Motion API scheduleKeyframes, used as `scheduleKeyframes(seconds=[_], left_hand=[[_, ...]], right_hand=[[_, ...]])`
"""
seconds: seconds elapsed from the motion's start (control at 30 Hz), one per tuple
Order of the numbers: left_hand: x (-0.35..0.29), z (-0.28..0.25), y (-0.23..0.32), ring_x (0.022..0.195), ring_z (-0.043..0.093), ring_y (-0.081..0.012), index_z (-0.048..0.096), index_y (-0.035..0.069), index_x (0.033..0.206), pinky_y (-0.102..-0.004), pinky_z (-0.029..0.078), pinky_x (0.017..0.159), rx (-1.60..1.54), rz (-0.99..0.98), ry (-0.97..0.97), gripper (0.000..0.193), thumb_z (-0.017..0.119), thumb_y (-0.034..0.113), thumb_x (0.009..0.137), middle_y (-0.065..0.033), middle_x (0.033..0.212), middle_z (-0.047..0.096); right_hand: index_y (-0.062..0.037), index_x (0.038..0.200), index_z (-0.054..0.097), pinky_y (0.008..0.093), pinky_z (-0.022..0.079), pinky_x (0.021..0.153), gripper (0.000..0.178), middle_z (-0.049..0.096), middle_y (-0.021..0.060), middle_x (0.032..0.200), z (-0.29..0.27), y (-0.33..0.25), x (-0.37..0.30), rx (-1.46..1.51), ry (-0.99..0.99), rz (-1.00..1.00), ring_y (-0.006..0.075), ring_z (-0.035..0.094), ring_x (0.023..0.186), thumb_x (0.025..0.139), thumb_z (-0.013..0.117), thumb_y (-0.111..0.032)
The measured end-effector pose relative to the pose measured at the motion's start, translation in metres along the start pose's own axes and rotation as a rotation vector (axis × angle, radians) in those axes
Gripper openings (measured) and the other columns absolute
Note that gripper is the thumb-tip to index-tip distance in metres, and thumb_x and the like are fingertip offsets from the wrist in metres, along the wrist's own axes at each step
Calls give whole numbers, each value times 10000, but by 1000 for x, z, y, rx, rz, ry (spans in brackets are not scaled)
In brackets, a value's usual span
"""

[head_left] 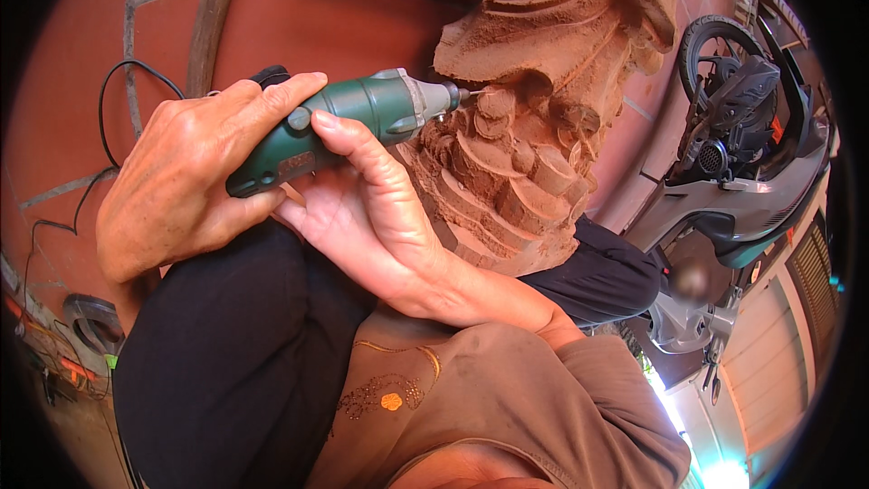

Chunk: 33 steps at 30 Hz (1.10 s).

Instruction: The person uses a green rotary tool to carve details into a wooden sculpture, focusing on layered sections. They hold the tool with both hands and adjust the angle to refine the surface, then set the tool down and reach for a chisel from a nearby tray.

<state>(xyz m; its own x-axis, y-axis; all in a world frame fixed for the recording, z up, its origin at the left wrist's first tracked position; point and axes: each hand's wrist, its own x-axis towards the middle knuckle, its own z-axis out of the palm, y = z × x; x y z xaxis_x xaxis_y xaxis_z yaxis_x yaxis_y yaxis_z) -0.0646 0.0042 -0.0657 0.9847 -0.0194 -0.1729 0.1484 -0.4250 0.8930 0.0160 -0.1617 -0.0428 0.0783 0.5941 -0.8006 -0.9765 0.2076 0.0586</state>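
The reddish-brown carved sculpture [543, 167] lies ahead and right of the left hand [186, 158] and right hand [367, 217], nearer the right. Both grip a green rotary tool [358, 113], its long axis angled rightward and away, slim bit [472, 93] at the sculpture's surface.

No text readable anywhere. Tool [348, 111]: one small label [296, 165], reddish-brown, roughly rectangular, on the green casing near the rear end, slanted along with the body, just below the right thumb [328, 121]. Marks on it too small and blurred to make out; can't tell letters from digits. Shirt [516, 389]: orange flower motif [391, 401] with dark beadwork around it and a yellow curved line near, reads as ornament, not lettering. Motorbike [756, 177]: grey panels, any marking too small to tell at this angle. Nothing to transcribe.
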Motion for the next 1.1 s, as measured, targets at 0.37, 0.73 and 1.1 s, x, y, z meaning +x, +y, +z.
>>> scheduleKeyframes(seconds=[0.37, 0.73, 1.1], left_hand=[[-1, 2, -1, 866, 664, -379, 523, 38, 1408, -431, 532, 737, 1, 29, 15, 863, 801, 42, 591, -188, 1012, 660], [-1, 1, 0, 846, 661, -376, 526, 30, 1408, -426, 528, 739, 15, 15, 10, 857, 821, 44, 604, -193, 974, 659], [-2, -1, -1, 853, 660, -374, 522, 36, 1415, -428, 528, 741, -5, 18, -14, 867, 810, 38, 597, -193, 979, 662]], right_hand=[[-95, 1255, 506, 368, 412, 1053, 424, 568, 36, 1185, -1, 0, -2, 1, -10, 2, 153, 542, 1131, 927, 716, -264], [-90, 1258, 504, 372, 410, 1064, 432, 568, 39, 1187, -2, 0, -2, -10, -18, -2, 161, 544, 1143, 926, 716, -268], [-80, 1252, 510, 382, 410, 1069, 429, 587, 50, 1184, -2, 2, -3, -4, 0, -2, 168, 550, 1139, 922, 717, -258]])
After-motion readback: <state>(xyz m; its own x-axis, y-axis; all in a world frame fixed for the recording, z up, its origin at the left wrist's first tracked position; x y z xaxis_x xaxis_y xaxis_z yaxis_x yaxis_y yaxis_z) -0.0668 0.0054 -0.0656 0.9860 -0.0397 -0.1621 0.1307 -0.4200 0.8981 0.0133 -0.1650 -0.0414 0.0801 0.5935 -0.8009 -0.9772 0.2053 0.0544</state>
